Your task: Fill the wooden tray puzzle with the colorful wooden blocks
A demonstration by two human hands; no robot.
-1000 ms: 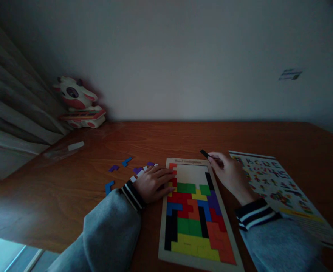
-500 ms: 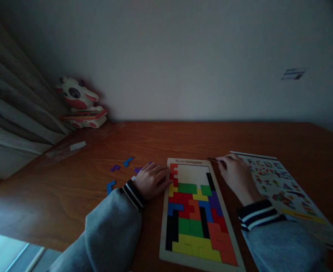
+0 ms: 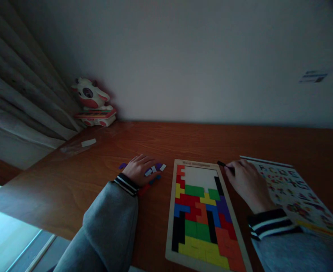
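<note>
My left hand (image 3: 139, 170) lies palm down with outstretched fingers over a cluster of loose puzzle pieces left of the board. A purple piece (image 3: 123, 166), a red piece (image 3: 144, 188) and a blue piece (image 3: 155, 179) peek out around it, beside small pale pieces (image 3: 163, 167). Beyond the upper right corner of the wooden puzzle board (image 3: 170, 230), my right hand (image 3: 248, 185) pinches a thin black puzzle piece (image 3: 221, 163). Coloured blocks fill most of the board; its pale bottom (image 3: 200, 176) shows near the top.
A printed sheet of colourful shapes (image 3: 299, 189) lies under and beside my right forearm. At the back left stands a cow-shaped toy (image 3: 94, 102) near the curtain (image 3: 21, 87). A white strip (image 3: 88, 142) is on the table's left side. The wall rises behind the table.
My left hand has moved left, away from the board's edge, onto the loose pieces, which are now bunched together near it. The right hand still holds the black piece. The view has shifted slightly.
</note>
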